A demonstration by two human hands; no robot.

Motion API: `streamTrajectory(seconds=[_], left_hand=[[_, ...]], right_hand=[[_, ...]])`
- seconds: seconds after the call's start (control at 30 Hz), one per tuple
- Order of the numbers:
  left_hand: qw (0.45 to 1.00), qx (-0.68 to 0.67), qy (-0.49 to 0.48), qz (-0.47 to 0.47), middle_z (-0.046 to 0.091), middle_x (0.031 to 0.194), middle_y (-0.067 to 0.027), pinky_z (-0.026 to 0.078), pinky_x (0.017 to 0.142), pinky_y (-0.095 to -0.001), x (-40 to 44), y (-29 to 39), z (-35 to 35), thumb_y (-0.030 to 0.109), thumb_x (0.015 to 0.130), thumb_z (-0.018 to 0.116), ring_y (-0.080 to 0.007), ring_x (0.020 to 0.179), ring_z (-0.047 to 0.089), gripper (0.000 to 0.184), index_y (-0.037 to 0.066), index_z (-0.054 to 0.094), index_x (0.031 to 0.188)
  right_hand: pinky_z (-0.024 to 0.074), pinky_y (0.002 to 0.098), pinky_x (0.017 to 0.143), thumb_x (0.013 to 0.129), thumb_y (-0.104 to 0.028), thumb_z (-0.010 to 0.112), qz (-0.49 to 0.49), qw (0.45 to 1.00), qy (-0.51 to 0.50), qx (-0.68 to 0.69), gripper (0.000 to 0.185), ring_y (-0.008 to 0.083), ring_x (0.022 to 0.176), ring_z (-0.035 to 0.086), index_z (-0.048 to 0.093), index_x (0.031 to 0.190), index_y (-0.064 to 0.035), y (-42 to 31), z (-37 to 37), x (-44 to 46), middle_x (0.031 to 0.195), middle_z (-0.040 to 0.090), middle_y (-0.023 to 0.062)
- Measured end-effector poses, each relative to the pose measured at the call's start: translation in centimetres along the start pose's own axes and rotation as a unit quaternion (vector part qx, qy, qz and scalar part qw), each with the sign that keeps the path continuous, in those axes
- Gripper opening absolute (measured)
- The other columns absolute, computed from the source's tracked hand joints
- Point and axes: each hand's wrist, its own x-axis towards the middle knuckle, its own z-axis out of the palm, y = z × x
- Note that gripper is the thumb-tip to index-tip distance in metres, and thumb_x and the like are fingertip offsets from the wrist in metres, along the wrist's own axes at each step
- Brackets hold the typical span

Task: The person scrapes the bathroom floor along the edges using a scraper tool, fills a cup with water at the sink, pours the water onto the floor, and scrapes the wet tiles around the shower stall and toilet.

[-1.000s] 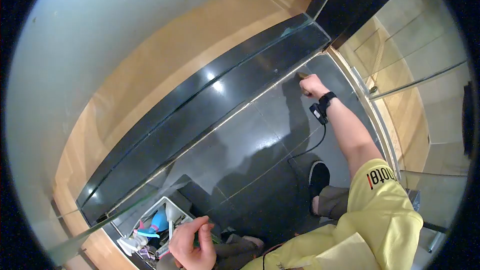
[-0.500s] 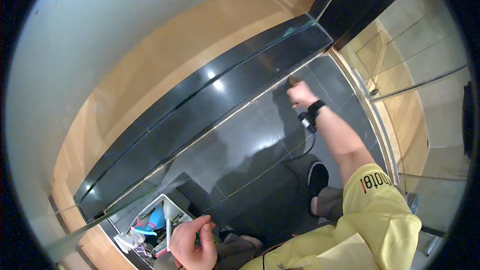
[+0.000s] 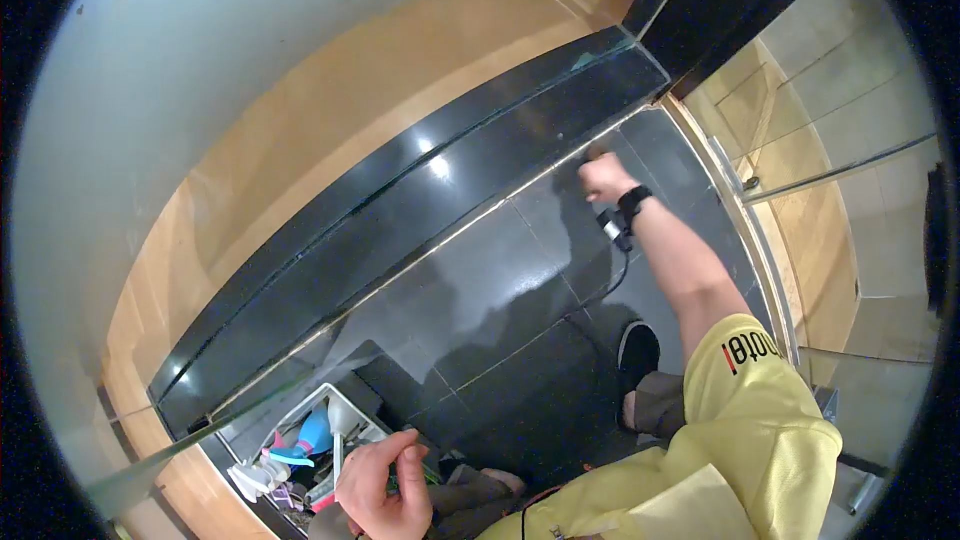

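My right hand (image 3: 606, 178) is closed in a fist at the seam between the dark tiled floor (image 3: 470, 315) and the black stone ledge (image 3: 350, 240). A small brownish thing (image 3: 595, 152) pokes out beyond its knuckles; its kind is too blurred to tell. On that wrist sits a black band (image 3: 634, 202), and a black-and-white device (image 3: 614, 230) with a cable hangs beside it. My left hand (image 3: 385, 488) is loosely curled near my knee, thumb close to the index finger, with nothing visible between them. It is beside the white caddy (image 3: 325, 390).
Inside the caddy are a blue spray bottle (image 3: 314, 432), a white bottle (image 3: 343, 415) and other cleaning items. A glass panel edge (image 3: 210, 430) crosses at lower left. Along the right runs a pale door track (image 3: 735, 210) with glass behind. My black shoe (image 3: 638, 355) stands on the tiles.
My right hand has shifted slightly to the right along the seam, and the brownish thing shows less. The hanging device and cable swung slightly. My left hand stays nearly in place.
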Motion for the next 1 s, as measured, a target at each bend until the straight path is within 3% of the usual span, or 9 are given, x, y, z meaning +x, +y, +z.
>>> streamTrajectory(seconds=[0.07,0.13,0.37,0.5,0.6,0.73,0.87,0.97,1.0], left_hand=[[0.999,0.0,0.017,-0.029,0.062,0.066,-0.0106,0.046,0.056,-0.0264,-0.4,-0.4,0.6,0.002,0.08,0.054,-0.0176,0.059,0.061,0.009,-0.002,0.062,0.083],[0.999,-0.011,0.02,-0.028,0.062,0.066,-0.0106,0.046,0.056,-0.0262,-0.3,-0.4,0.7,0.002,0.08,0.055,-0.0178,0.058,0.061,0.009,-0.002,0.062,0.083],[1.0,0.024,0.004,-0.012,0.062,0.065,-0.0104,0.046,0.055,-0.0258,0.0,-0.1,0.1,0.004,0.081,0.055,-0.0186,0.058,0.061,0.008,-0.001,0.062,0.082],[0.997,-0.01,0.034,-0.065,0.062,0.065,-0.01,0.046,0.056,-0.0268,-0.4,0.0,0.1,0.005,0.081,0.055,-0.0196,0.059,0.062,0.009,-0.001,0.062,0.082],[1.0,-0.008,0.011,0.028,0.064,0.072,-0.0098,0.046,0.055,-0.0253,0.4,0.4,-0.2,0.004,0.082,0.061,-0.0176,0.06,0.061,0.009,0.001,0.065,0.089],[1.0,0.025,0.011,0.009,0.062,0.065,-0.0099,0.046,0.056,-0.0282,0.3,0.1,0.6,0.004,0.079,0.057,-0.0213,0.059,0.061,0.008,0.0,0.063,0.082],[0.999,0.033,0.021,0.025,0.062,0.064,-0.0093,0.045,0.055,-0.0287,-0.2,0.0,0.3,0.002,0.076,0.058,-0.0218,0.058,0.061,0.008,0.001,0.063,0.082],[0.998,0.008,-0.01,0.055,0.063,0.071,-0.0107,0.045,0.055,-0.0278,0.4,0.6,-0.7,0.004,0.081,0.061,-0.0212,0.06,0.059,0.009,0.001,0.065,0.088],[0.998,0.009,-0.009,0.055,0.063,0.071,-0.0107,0.045,0.055,-0.0278,0.3,0.5,-0.4,0.004,0.081,0.061,-0.0212,0.06,0.059,0.009,0.001,0.065,0.088]], right_hand=[[0.0466,0.0323,0.04,0.07,-0.008,0.058,0.388,0.724,-0.006,0.57,0.011,0.0164,0.049,0.058,0.059,0.07,0.0024,-7.7,-2.7,0.6,0.059,0.055,0.0088],[0.0473,0.0306,0.039,0.071,-0.011,0.061,0.318,0.711,-0.077,0.622,0.024,0.0114,0.056,0.057,0.06,0.093,-0.0006,-11.8,-5.4,-0.8,0.06,0.055,0.0031],[0.0466,0.0284,0.044,0.069,-0.009,0.061,0.346,0.774,0.026,0.529,0.009,0.0147,0.053,0.057,0.059,0.071,-0.0008,-0.5,-1.9,-2.1,0.067,0.058,0.0067],[0.0494,0.0312,0.043,0.068,-0.003,0.06,0.102,0.96,0.024,0.26,0.008,0.0227,0.052,0.063,0.057,0.069,0.0051,-2.5,0.5,0.4,0.065,0.061,0.0154],[0.0525,0.033,0.053,0.067,-0.007,0.061,0.362,0.761,-0.063,0.535,0.014,0.019,0.059,0.062,0.059,0.079,0.0013,-14.8,-3.4,1.7,0.068,0.059,0.0116],[0.0516,0.0351,0.047,0.072,-0.009,0.055,0.192,0.886,-0.003,0.422,0.017,0.0247,0.057,0.062,0.058,0.082,0.0047,-15.9,-4.6,-0.4,0.071,0.059,0.017],[0.0529,0.032,0.052,0.068,-0.005,0.059,0.417,0.735,0.037,0.534,0.019,0.0233,0.059,0.065,0.065,0.086,-0.0003,-10.0,-5.9,-0.7,0.071,0.064,0.0154],[0.0533,0.0309,0.065,0.067,-0.01,0.065,0.22,0.925,-0.103,0.291,0.02,0.0234,0.066,0.066,0.066,0.083,0.0009,-13.0,-2.8,1.2,0.073,0.064,0.0147],[0.0534,0.0321,0.061,0.067,-0.009,0.062,0.274,0.874,-0.1,0.388,0.02,0.0242,0.065,0.065,0.064,0.083,0.0028,-15.2,-4.8,0.8,0.076,0.063,0.0162]])
